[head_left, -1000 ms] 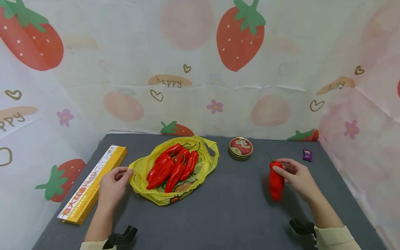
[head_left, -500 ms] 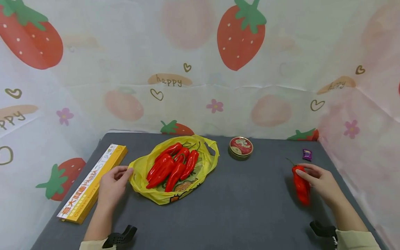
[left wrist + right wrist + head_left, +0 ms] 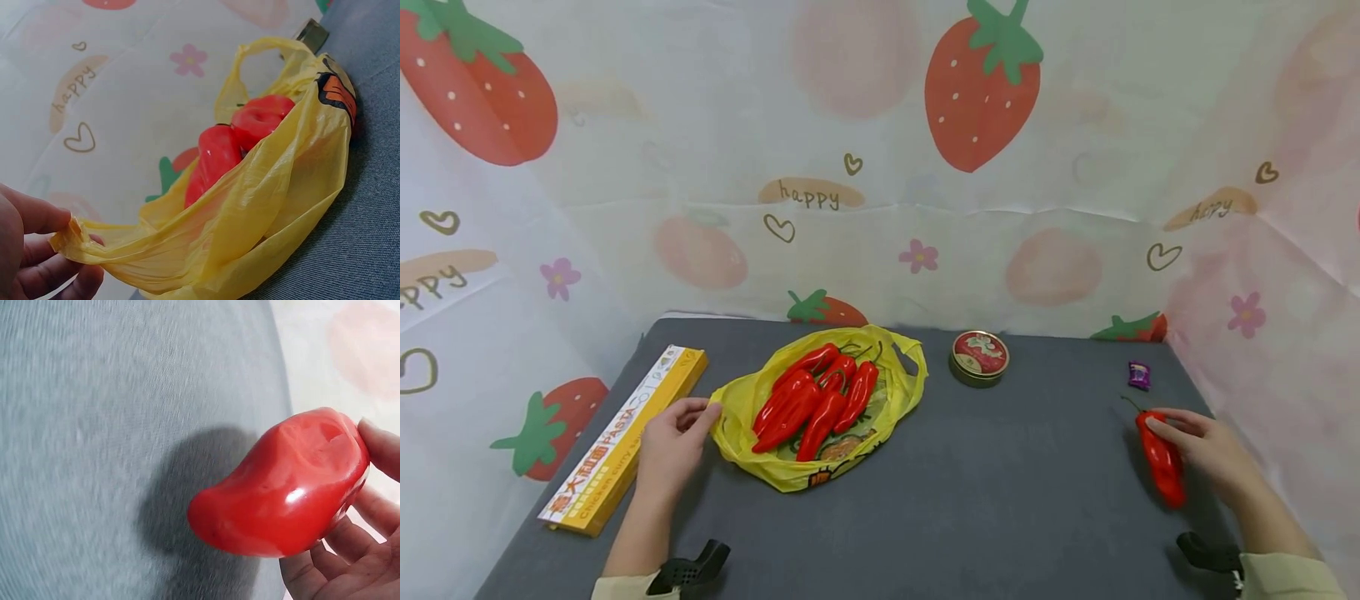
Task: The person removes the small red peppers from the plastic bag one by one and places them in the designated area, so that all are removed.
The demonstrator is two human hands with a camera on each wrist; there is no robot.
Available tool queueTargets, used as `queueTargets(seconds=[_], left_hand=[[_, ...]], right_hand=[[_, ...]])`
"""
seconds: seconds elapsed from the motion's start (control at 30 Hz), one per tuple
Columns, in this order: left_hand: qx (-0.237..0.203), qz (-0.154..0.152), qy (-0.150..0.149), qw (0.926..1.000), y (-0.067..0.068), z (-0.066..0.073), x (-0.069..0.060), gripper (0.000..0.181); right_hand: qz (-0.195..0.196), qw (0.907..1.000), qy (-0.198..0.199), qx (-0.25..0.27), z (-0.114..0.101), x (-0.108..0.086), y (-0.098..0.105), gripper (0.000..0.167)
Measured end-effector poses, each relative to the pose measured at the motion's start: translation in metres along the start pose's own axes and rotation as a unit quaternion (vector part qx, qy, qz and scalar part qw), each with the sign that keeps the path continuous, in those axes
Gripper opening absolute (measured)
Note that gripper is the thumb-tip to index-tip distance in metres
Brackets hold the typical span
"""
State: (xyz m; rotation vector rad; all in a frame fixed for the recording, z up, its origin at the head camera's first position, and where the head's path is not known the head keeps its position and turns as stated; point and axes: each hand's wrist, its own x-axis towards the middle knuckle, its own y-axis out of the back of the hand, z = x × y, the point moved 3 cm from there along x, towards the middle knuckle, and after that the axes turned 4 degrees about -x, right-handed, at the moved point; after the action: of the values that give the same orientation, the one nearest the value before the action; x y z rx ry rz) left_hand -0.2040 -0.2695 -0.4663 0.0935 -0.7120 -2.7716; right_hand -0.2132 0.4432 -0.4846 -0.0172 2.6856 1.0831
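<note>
A yellow plastic bag (image 3: pixel 748 458) lies opened out on the grey table, with several red chili peppers (image 3: pixel 790 412) inside it. My left hand (image 3: pixel 672 446) pinches the bag's left edge between thumb and fingers; the left wrist view shows the gathered plastic (image 3: pixel 78 240) in that grip. Over at the right side, my right hand (image 3: pixel 1213 450) holds a single red chili pepper (image 3: pixel 1165 467) near its stem end. In the right wrist view this pepper (image 3: pixel 281 494) is above the table and casts a shadow on it.
Left of the bag lies a long yellow-and-white pasta box (image 3: pixel 625 442). A round red-lidded tin (image 3: pixel 979 358) stands at the back, right of the bag. A small purple wrapped candy (image 3: pixel 1138 375) sits behind my right hand. Patterned cloth (image 3: pixel 880 167) hangs behind the table.
My right hand has carried the chili pepper to the right and slightly nearer, towards the table's right edge. The left hand stays put with its grip on the bag.
</note>
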Motion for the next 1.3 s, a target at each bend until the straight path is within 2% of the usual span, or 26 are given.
queueTargets(seconds=[0.2,0.47,0.6,1.0,1.17,1.3], left_hand=[[-0.004,-0.01,0.002,0.9999,0.0,0.002,0.0,0.052],[0.008,0.011,-0.012,0.9998,0.0,-0.002,0.0,0.048],[0.006,0.01,-0.01,0.9999,0.0,-0.002,0.0,0.048],[0.001,0.001,-0.004,1.0,0.0,-0.002,0.001,0.052],[0.002,-0.001,-0.003,1.0,0.001,-0.002,0.0,0.053],[0.0,0.001,-0.003,1.0,0.001,-0.002,0.001,0.052]], right_hand=[[-0.016,0.9992,-0.025,-0.026,0.004,-0.001,0.001,0.079],[-0.037,0.9983,-0.039,-0.022,0.001,-0.001,-0.008,0.076],[-0.04,0.998,-0.039,-0.031,-0.004,-0.003,-0.009,0.076],[-0.011,0.9971,-0.004,-0.075,-0.004,-0.001,-0.007,0.078],[0.013,0.995,0.022,-0.097,-0.011,-0.002,-0.003,0.073],[0.022,0.9948,0.041,-0.091,-0.024,-0.005,0.002,0.072]])
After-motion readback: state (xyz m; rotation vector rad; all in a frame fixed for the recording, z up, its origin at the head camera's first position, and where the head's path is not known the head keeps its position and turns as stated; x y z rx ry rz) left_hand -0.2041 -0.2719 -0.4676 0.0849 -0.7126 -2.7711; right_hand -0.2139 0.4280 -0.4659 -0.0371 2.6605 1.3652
